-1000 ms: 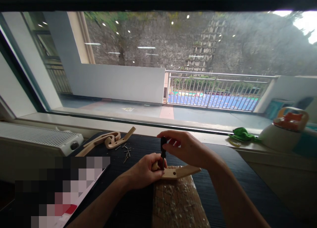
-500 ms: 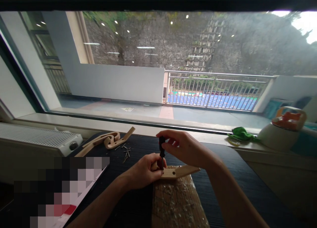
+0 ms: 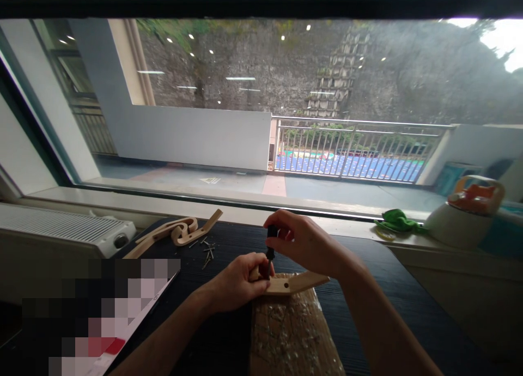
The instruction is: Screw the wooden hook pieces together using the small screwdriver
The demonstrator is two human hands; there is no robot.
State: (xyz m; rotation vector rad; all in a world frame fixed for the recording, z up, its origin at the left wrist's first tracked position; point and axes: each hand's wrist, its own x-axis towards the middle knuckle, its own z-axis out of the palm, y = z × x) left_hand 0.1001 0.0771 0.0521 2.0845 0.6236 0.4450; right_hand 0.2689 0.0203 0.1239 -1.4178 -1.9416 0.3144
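Note:
My right hand grips the black handle of a screwdriver with the fingertips; the tool stands nearly upright. Its shaft runs down to the near-left part of a pale wooden hook, where my left thumb partly covers the tip. My left hand is closed around the curled left end of that hook. A dark hole shows in the wood to the right of the screwdriver. Beneath the hook lies a long board wrapped in wrinkled clear plastic.
More wooden hooks lie at the table's back left, beside several loose screws. A radiator stands to the left. On the windowsill at right are a green cloth and a white jug with an orange top. The dark table ends below the window.
My right hand and the screwdriver's handle have shifted slightly right and the handle leans a little more. My left hand and the hook have stayed in place.

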